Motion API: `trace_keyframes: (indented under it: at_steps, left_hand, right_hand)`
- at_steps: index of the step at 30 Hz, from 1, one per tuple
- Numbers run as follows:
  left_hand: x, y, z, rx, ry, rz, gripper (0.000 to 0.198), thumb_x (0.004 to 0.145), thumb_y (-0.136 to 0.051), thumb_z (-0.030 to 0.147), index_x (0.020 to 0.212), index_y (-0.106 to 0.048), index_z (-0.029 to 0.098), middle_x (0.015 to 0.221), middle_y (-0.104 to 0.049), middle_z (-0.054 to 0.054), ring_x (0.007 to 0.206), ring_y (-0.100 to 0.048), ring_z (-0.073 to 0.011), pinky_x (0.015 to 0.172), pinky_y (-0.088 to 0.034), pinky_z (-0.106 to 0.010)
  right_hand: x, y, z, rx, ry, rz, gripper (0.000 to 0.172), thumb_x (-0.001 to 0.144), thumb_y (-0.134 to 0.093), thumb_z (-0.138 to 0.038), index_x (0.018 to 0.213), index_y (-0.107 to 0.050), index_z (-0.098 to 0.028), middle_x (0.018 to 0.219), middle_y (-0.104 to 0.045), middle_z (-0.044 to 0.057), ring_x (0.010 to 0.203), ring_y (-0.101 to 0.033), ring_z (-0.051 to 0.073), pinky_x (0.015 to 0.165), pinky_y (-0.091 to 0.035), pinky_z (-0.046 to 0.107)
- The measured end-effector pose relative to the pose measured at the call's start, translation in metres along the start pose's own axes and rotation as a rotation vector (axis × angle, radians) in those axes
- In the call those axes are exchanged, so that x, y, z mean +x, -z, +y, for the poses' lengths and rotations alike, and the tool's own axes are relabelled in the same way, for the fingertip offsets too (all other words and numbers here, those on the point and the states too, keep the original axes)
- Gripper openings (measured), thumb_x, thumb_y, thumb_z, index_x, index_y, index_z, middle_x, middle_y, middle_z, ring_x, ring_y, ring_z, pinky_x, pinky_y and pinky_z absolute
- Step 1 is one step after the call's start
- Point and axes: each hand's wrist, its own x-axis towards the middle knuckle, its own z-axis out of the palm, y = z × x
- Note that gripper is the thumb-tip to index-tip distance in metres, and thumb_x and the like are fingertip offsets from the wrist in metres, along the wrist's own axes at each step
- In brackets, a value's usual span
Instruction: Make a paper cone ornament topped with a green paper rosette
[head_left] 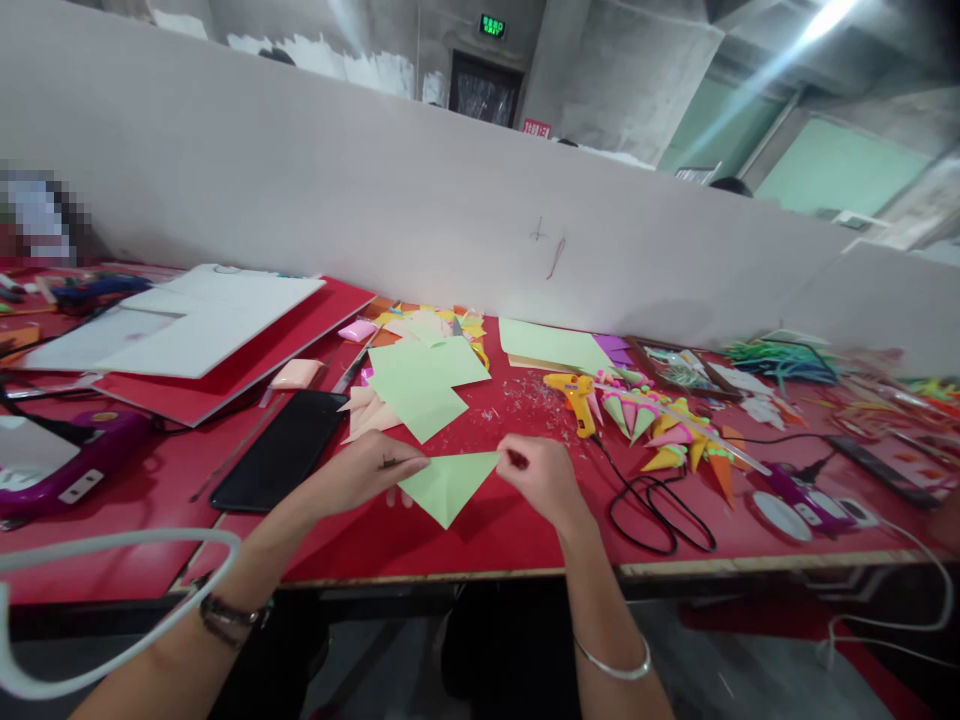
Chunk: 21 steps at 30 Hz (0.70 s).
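Between my two hands a light green paper triangle [448, 485] is held above the red table, its point toward me and a faint crease down its middle. My left hand [373, 468] grips the left corner, thumb on top and some fingers hidden beneath. At the right corner, my right hand [541, 476] pinches the paper between thumb and curled fingers. Just beyond lie flat green paper sheets [420, 385], partly over peach paper pieces [367, 415].
A yellow glue gun [574, 398] with a looping black cord lies right, near colourful paper cones [675, 435]. On the left are a black phone [281, 450], white boards [217, 320] and a purple power strip [82, 465]. A grey partition [420, 210] stands behind the red table [525, 535].
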Motion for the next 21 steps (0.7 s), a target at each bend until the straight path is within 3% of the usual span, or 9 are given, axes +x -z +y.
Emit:
trace_keyframes:
  at_steps: [3,6,9,12,16,21]
  left_hand:
    - [0.001,0.002,-0.007,0.024,0.020,0.021,0.041,0.087,-0.037,0.041,0.065,-0.058,0.014,0.058,-0.064,-0.003,0.050,-0.061,-0.0137,0.048,-0.044,-0.020]
    - [0.002,-0.002,-0.012,0.136,0.004,0.031,0.041,0.088,-0.036,0.041,0.064,-0.056,0.014,0.055,-0.062,-0.002,0.049,-0.059,-0.0130,0.047,-0.041,-0.020]
    - [0.005,-0.009,-0.010,0.316,-0.060,0.050,0.042,0.089,-0.033,0.039,0.061,-0.054,0.014,0.050,-0.058,-0.001,0.048,-0.056,-0.0116,0.046,-0.036,-0.019]
    - [0.008,-0.015,-0.004,0.576,-0.199,0.131,0.037,0.089,-0.036,0.032,0.065,-0.057,0.015,0.060,-0.062,-0.002,0.058,-0.057,-0.0129,0.056,-0.037,-0.023]
    - [0.011,-0.024,0.003,0.911,-0.367,0.319,0.018,0.086,-0.043,0.022,0.081,-0.059,0.018,0.079,-0.065,-0.003,0.073,-0.058,-0.0156,0.076,-0.037,-0.031]
    - [0.010,-0.033,0.006,1.040,-0.424,0.458,0.023,0.082,-0.042,0.015,0.063,-0.054,0.017,0.058,-0.057,0.002,0.053,-0.051,-0.0115,0.067,-0.036,-0.028]
  right_hand:
    - [0.000,0.004,0.010,0.007,-0.095,0.153,0.017,0.076,-0.043,-0.016,0.067,-0.057,-0.018,0.058,-0.055,-0.002,0.055,-0.048,0.011,0.056,-0.032,0.021]
    - [0.002,0.001,-0.003,0.105,-0.011,0.232,0.016,0.081,-0.041,-0.016,0.080,-0.058,-0.017,0.079,-0.061,0.004,0.077,-0.053,0.014,0.072,-0.038,0.024]
    - [0.005,-0.010,-0.027,0.074,0.158,0.061,0.014,0.082,-0.047,-0.021,0.090,-0.058,-0.019,0.091,-0.061,0.004,0.089,-0.052,0.017,0.082,-0.035,0.027]
    - [0.006,-0.022,-0.041,-0.036,0.221,-0.074,0.016,0.085,-0.043,-0.018,0.079,-0.058,-0.019,0.074,-0.062,0.001,0.074,-0.054,0.014,0.078,-0.034,0.027]
    - [0.006,-0.027,-0.043,-0.079,0.191,-0.141,0.020,0.088,-0.041,-0.020,0.076,-0.057,-0.018,0.073,-0.063,0.002,0.068,-0.055,0.013,0.067,-0.034,0.025]
    - [0.005,-0.026,-0.044,0.056,0.190,-0.159,0.019,0.089,-0.040,-0.023,0.077,-0.054,-0.019,0.074,-0.062,0.002,0.068,-0.055,0.013,0.062,-0.033,0.023]
